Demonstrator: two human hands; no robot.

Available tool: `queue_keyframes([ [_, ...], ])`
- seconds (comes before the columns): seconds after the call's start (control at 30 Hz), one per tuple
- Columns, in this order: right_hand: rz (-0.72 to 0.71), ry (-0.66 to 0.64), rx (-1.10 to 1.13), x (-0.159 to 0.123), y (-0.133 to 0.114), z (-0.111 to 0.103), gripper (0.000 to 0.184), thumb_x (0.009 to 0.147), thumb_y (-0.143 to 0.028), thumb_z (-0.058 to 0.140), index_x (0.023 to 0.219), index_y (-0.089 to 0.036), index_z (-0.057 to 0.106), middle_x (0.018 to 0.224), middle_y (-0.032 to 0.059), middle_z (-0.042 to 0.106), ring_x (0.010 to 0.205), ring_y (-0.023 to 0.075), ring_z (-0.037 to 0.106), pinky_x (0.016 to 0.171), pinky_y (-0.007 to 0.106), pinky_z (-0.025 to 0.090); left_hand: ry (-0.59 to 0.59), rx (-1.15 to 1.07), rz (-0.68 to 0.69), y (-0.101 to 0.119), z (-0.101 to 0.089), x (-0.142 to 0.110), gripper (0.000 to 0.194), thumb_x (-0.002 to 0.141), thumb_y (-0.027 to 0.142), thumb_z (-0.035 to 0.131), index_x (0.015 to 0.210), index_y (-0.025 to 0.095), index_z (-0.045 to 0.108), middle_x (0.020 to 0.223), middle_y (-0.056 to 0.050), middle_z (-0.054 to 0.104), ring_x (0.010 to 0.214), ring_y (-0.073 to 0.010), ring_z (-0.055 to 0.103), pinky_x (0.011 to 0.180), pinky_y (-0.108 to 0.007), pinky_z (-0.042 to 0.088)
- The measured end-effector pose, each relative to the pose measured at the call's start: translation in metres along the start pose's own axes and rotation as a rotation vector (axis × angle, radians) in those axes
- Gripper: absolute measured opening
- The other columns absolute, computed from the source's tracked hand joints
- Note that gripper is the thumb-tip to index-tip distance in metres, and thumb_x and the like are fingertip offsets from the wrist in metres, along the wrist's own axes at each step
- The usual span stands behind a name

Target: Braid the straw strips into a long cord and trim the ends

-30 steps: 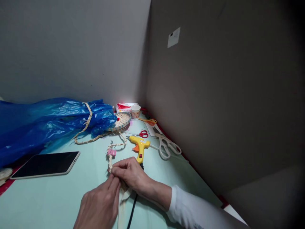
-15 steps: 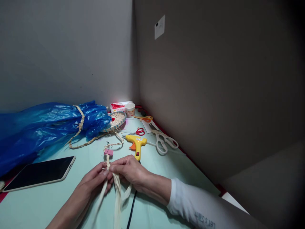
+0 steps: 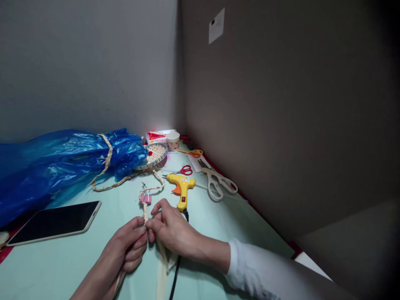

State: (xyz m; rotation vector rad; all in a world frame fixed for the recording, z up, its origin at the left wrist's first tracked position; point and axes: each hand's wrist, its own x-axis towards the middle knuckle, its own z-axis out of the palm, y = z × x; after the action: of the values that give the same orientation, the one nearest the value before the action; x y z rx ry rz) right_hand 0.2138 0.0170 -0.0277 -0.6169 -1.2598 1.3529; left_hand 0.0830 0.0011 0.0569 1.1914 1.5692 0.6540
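The braid (image 3: 145,211) lies just in front of the person over the bench (image 3: 56,271), running from the pink clip (image 3: 145,199) down to the fingertips. It looks light, soft and limp, hardly fragile, with some grip from its plaited surface; the loose strands (image 3: 161,271) below look flat and floppy, likely to twist or slip apart if let go. The left hand (image 3: 129,246) has thumb and forefinger together, clamped on the braid's lower end. The right hand (image 3: 170,229) meets it there with the thumb, its forefinger raised apart; whether its other fingers pinch a strand, I cannot tell. The best hold seems a fingertip pinch right where plait turns to strands, as a grip lower down would leave the last crossing slack. The clip probably gives a firmer place to steady the upper end. Just beyond the right hand lies the yellow glue gun (image 3: 184,187), its black cord (image 3: 175,277) passing beside the strands. Farther out are the white shears (image 3: 215,186), the phone (image 3: 56,223) on the left, and the blue plastic (image 3: 71,162), tied with a similar plait.
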Motion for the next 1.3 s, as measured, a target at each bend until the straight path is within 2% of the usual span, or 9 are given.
queue_keyframes([
  [0.1, -0.006, -0.022, -0.082, -0.001, -0.003, -0.002, 0.012, 0.089, -0.017, 0.049, 0.096, -0.023, 0.040, 0.064, -0.0060, 0.061, 0.064, 0.0129, 0.057, 0.065, 0.023, 0.042, 0.051, 0.074, 0.060, 0.000, 0.002, -0.002, 0.054, 0.057, 0.056, 0.089, 0.075, 0.019, 0.054, 0.050, 0.013, 0.033, 0.045, -0.0018, 0.013, 0.038, -0.015, 0.008],
  [0.27, -0.031, -0.061, -0.158, -0.002, -0.007, -0.006, 0.015, 0.088, -0.015, 0.050, 0.099, -0.022, 0.042, 0.070, -0.0040, 0.065, 0.064, 0.0133, 0.059, 0.064, 0.023, 0.042, 0.049, 0.104, 0.123, -0.002, 0.000, -0.001, 0.057, 0.057, 0.060, 0.088, 0.079, 0.019, 0.055, 0.047, 0.013, 0.035, 0.044, -0.0028, 0.014, 0.037, -0.015, 0.012],
  [0.43, -0.033, -0.054, -0.180, -0.003, -0.011, -0.009, 0.011, 0.089, -0.017, 0.051, 0.095, -0.022, 0.043, 0.069, -0.0030, 0.066, 0.065, 0.0140, 0.060, 0.064, 0.023, 0.041, 0.065, 0.077, 0.145, -0.002, 0.002, -0.001, 0.060, 0.054, 0.060, 0.090, 0.081, 0.017, 0.057, 0.051, 0.010, 0.047, 0.043, -0.0012, 0.016, 0.037, -0.014, 0.014],
  [0.57, 0.077, -0.095, -0.009, -0.001, -0.010, -0.009, 0.006, 0.091, -0.019, 0.053, 0.088, -0.021, 0.048, 0.062, -0.0049, 0.060, 0.061, 0.0120, 0.054, 0.059, 0.021, 0.036, 0.099, 0.110, 0.178, -0.004, 0.003, 0.001, 0.059, 0.055, 0.061, 0.089, 0.080, 0.018, 0.057, 0.053, 0.006, 0.056, 0.041, -0.0006, 0.019, 0.036, -0.013, 0.015],
  [0.7, 0.198, -0.175, 0.205, 0.002, -0.007, -0.006, 0.011, 0.095, -0.020, 0.044, 0.085, -0.020, 0.048, 0.058, -0.0069, 0.054, 0.045, 0.0081, 0.038, 0.048, 0.020, 0.030, 0.132, 0.076, 0.173, -0.005, 0.001, 0.000, 0.055, 0.056, 0.057, 0.090, 0.077, 0.017, 0.058, 0.049, 0.011, 0.042, 0.042, -0.0013, 0.019, 0.036, -0.012, 0.015],
  [0.83, 0.219, -0.217, 0.231, 0.004, -0.005, -0.008, 0.011, 0.090, -0.016, 0.044, 0.082, -0.019, 0.050, 0.057, -0.0059, 0.054, 0.044, 0.0083, 0.041, 0.045, 0.021, 0.030, 0.100, 0.062, 0.179, -0.004, 0.000, -0.002, 0.046, 0.062, 0.049, 0.088, 0.073, 0.016, 0.059, 0.050, 0.012, 0.039, 0.043, -0.0018, 0.019, 0.035, -0.012, 0.016],
  [0.93, 0.155, -0.239, 0.054, 0.004, -0.005, -0.011, 0.013, 0.091, -0.018, 0.049, 0.078, -0.018, 0.053, 0.056, -0.0054, 0.056, 0.047, 0.0088, 0.043, 0.050, 0.021, 0.032, 0.099, 0.058, 0.176, -0.004, 0.001, -0.002, 0.042, 0.062, 0.044, 0.087, 0.069, 0.018, 0.055, 0.050, 0.012, 0.038, 0.042, -0.0016, 0.018, 0.036, -0.013, 0.015],
  [1.1, -0.022, -0.182, -0.297, -0.004, -0.011, -0.015, 0.014, 0.094, -0.024, 0.052, 0.080, -0.020, 0.052, 0.061, -0.0026, 0.063, 0.061, 0.0126, 0.056, 0.060, 0.022, 0.035, 0.111, 0.137, 0.172, -0.007, 0.000, -0.002, 0.038, 0.070, 0.046, 0.081, 0.073, 0.019, 0.055, 0.051, 0.011, 0.042, 0.041, -0.0024, 0.020, 0.038, -0.015, 0.014],
  [1.3, -0.213, -0.037, -0.848, -0.019, -0.020, -0.010, 0.011, 0.094, -0.023, 0.047, 0.094, -0.017, 0.058, 0.083, 0.0082, 0.070, 0.065, 0.0190, 0.060, 0.054, 0.029, 0.028, 0.119, 0.258, 0.229, -0.008, 0.001, -0.004, 0.034, 0.078, 0.045, 0.072, 0.068, 0.018, 0.054, 0.052, 0.007, 0.050, 0.042, -0.0039, 0.022, 0.041, -0.018, 0.014],
])
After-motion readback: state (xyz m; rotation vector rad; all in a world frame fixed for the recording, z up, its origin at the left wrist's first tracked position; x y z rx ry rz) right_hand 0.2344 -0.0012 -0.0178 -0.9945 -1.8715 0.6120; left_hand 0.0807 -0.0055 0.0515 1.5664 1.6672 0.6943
